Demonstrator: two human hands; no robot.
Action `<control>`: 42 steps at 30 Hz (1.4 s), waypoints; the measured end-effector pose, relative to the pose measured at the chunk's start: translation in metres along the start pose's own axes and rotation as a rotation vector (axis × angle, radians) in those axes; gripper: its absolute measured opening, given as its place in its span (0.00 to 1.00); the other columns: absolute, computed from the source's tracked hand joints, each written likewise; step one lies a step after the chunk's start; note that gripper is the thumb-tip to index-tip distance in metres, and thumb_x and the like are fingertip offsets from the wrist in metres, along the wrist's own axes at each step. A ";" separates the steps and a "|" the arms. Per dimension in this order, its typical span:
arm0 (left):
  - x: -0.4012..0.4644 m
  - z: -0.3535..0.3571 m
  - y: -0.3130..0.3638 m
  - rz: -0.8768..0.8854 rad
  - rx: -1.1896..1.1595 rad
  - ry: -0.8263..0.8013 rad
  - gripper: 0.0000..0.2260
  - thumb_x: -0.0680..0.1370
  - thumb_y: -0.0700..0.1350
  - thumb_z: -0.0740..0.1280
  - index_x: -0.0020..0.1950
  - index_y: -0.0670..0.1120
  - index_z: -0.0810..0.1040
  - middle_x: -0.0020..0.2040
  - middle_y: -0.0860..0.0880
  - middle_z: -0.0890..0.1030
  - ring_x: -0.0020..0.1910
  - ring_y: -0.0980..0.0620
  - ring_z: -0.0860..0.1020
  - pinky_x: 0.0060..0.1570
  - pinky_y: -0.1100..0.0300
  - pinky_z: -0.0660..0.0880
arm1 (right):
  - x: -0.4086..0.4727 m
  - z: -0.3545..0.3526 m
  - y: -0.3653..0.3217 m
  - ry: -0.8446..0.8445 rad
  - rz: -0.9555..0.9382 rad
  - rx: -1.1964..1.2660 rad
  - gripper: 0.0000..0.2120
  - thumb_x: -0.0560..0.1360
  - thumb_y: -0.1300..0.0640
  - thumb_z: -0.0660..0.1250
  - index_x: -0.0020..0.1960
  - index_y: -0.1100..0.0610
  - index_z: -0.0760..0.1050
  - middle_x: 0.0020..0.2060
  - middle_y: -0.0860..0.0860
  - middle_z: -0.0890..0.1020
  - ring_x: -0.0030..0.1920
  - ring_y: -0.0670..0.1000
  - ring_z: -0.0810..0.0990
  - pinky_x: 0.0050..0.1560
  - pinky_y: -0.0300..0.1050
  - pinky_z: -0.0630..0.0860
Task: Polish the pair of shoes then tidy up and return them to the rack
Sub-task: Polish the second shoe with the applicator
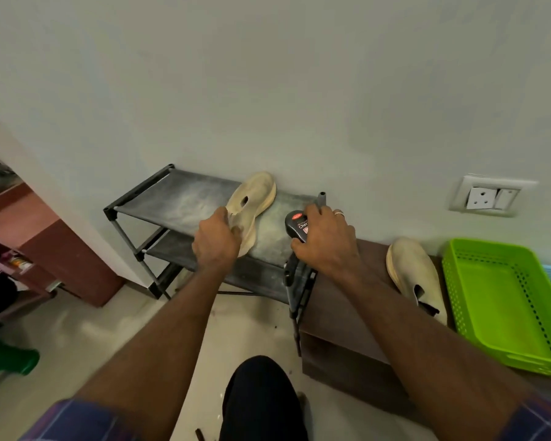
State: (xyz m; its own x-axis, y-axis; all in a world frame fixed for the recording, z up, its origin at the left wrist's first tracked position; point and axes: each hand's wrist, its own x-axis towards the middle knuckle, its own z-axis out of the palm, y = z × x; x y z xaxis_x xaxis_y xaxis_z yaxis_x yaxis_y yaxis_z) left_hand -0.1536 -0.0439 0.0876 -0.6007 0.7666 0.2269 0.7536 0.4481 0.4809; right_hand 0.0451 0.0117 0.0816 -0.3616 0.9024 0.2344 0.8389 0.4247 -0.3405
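Left hand (216,241) is on the first shoe (252,206), fingers curled round its heel end, and the shoe lies on the top shelf of the rack (172,202) with its toe up against the wall. Right hand (326,238) is wrapped around the polish bottle (295,226), the dark one with the red spot on its label, holding it just over the right end of that same shelf.

The second shoe (415,275) lies well apart, on the brown surface (341,313) to the right of the rack, just beside the green basket (503,300).

How will these shoes handle? They look like light, soft slip-ons with a pale upper and a thick, springy sole. The upper would likely give under the fingers, so the heel or the collar opening is the sensible place to take hold, thumb inside and fingers under the sole. One hand should manage each easily. The shelf looks like stretched fabric, dusty and a touch saggy, so a shoe set flat should stay put.

The bottle looks smooth and rigid, probably a bit slippery, and a full wrap around the body suits it best.
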 end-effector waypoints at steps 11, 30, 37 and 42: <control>-0.112 0.031 0.121 0.083 -0.552 -0.005 0.13 0.77 0.51 0.70 0.43 0.43 0.76 0.40 0.47 0.80 0.40 0.47 0.77 0.38 0.56 0.69 | -0.050 -0.043 0.100 0.394 0.468 0.373 0.24 0.70 0.46 0.72 0.61 0.55 0.71 0.53 0.58 0.80 0.53 0.60 0.78 0.47 0.46 0.68; -0.189 0.158 0.055 0.040 -0.557 -0.585 0.07 0.74 0.57 0.69 0.44 0.54 0.78 0.42 0.53 0.82 0.46 0.48 0.82 0.43 0.42 0.82 | -0.168 0.020 0.141 0.096 0.244 0.238 0.27 0.74 0.43 0.71 0.69 0.49 0.70 0.59 0.54 0.78 0.58 0.55 0.77 0.53 0.45 0.73; -0.170 0.146 0.050 -0.113 -0.737 -0.580 0.08 0.78 0.52 0.66 0.51 0.53 0.83 0.51 0.48 0.85 0.52 0.48 0.83 0.55 0.41 0.80 | -0.174 0.018 0.118 0.123 0.180 0.184 0.28 0.71 0.42 0.72 0.68 0.46 0.70 0.57 0.50 0.79 0.55 0.52 0.78 0.51 0.46 0.76; -0.172 0.147 0.043 -0.111 -0.757 -0.626 0.29 0.81 0.43 0.65 0.81 0.51 0.59 0.74 0.50 0.72 0.69 0.53 0.73 0.69 0.51 0.72 | -0.173 0.035 0.102 0.078 0.156 0.101 0.29 0.70 0.42 0.73 0.68 0.48 0.72 0.53 0.51 0.79 0.51 0.53 0.78 0.50 0.47 0.76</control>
State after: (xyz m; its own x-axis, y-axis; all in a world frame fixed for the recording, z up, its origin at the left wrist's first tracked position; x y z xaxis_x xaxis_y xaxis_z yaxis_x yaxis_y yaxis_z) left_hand 0.0213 -0.0888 -0.0547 -0.2435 0.9406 -0.2366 0.2003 0.2874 0.9366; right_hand 0.1791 -0.0987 -0.0253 -0.1946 0.9511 0.2397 0.8357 0.2887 -0.4671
